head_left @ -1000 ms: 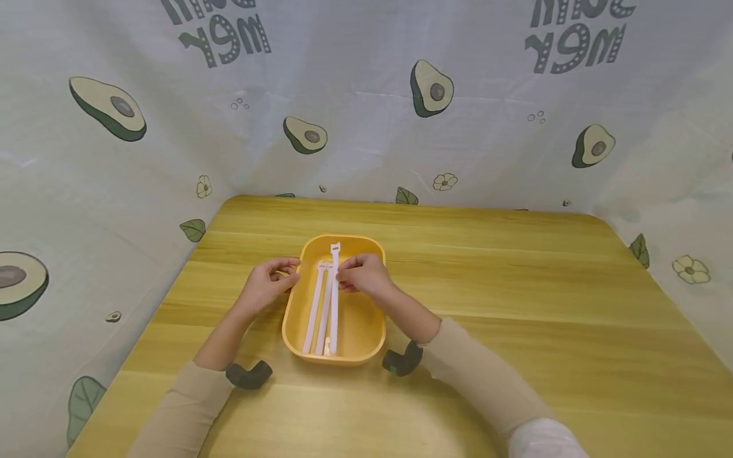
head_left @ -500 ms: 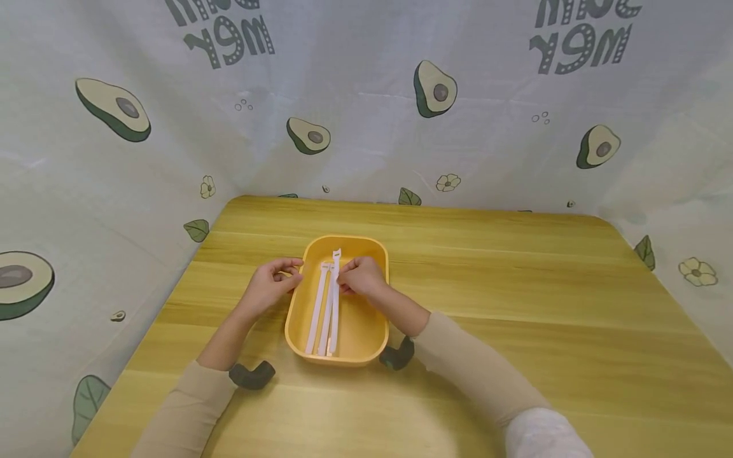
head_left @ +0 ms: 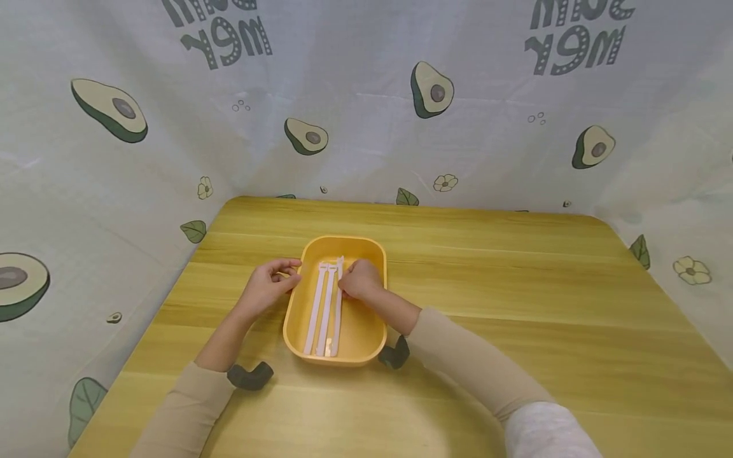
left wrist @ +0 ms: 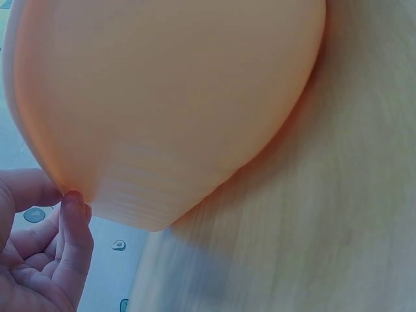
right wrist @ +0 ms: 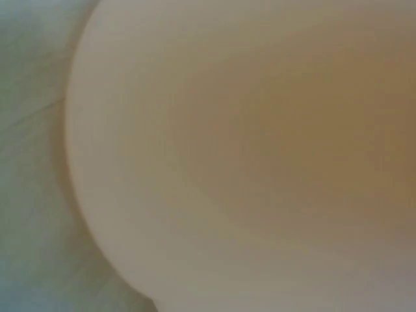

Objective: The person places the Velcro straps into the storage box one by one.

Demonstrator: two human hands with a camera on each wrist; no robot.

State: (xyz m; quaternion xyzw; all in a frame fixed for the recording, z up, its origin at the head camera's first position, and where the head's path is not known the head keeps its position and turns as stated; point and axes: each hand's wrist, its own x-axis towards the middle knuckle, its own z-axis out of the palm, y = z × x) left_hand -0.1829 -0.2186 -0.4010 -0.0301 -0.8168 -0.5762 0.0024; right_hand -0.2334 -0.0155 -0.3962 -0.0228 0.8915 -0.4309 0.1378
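Note:
A yellow plastic bin [head_left: 363,331] stands on the table, left of its middle. My left hand [head_left: 266,284] pinches the bin's left rim between thumb and fingers; the left wrist view shows this hand [left wrist: 49,253] at the rim, beside the bin's outer wall [left wrist: 182,97]. Inside the bin, my right hand [head_left: 362,280] pinches a white cable tie [head_left: 336,321] near its slotted head. Its lower end lies at the bin's near end. To its left, two more white cable ties [head_left: 314,313] lie lengthwise, nearly parallel. Only the blurred bin [right wrist: 260,162] shows in the right wrist view; the right hand is hidden there.
The bin stands on a wood-grain table [head_left: 515,305]. Behind and beside the table hangs a white curtain [head_left: 366,127] printed with avocados. A dark curved piece [head_left: 250,376] sits at the left wrist, and a similar dark piece [head_left: 395,353] at the right.
The right hand has lowered the cable tie's head deeper into the bin and shifted it slightly right, away from the other two. The left hand keeps its place at the rim.

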